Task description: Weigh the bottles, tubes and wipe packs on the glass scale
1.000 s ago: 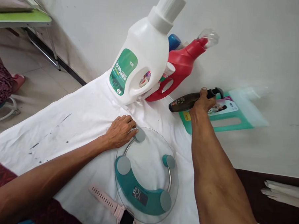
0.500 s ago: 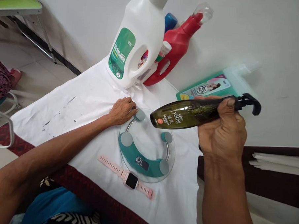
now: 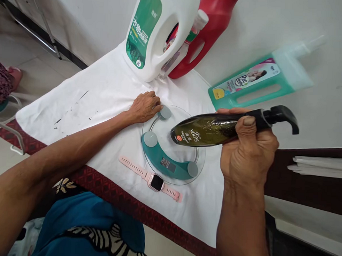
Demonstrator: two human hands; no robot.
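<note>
In my right hand (image 3: 248,150) is a dark green pump bottle (image 3: 207,127) with a black pump head. The bottle lies nearly level, its base pointing left, above the right part of a round glass scale (image 3: 154,155). My left hand (image 3: 145,107) rests knuckles up on the white cloth at the scale's upper left edge, fingers curled and its underside hidden. Its thumb side meets the glass by one grey foot pad. The scale's teal band carries a lit display whose digits are blurred. Below the scale lies a pink smartwatch (image 3: 156,183) with its strap spread out.
At the back of the cloth-covered table (image 3: 99,136) stand a large white jug (image 3: 163,37), a small clear bottle (image 3: 178,54) and a red bottle (image 3: 213,35). A teal bottle (image 3: 243,80) stands by the wall. Another person's foot (image 3: 16,78) shows at far left.
The view has tipped downward, so the jugs sit higher in it. The pump bottle is now over the scale's right part, covering the upper right foot. My left hand stays at the scale's edge.
</note>
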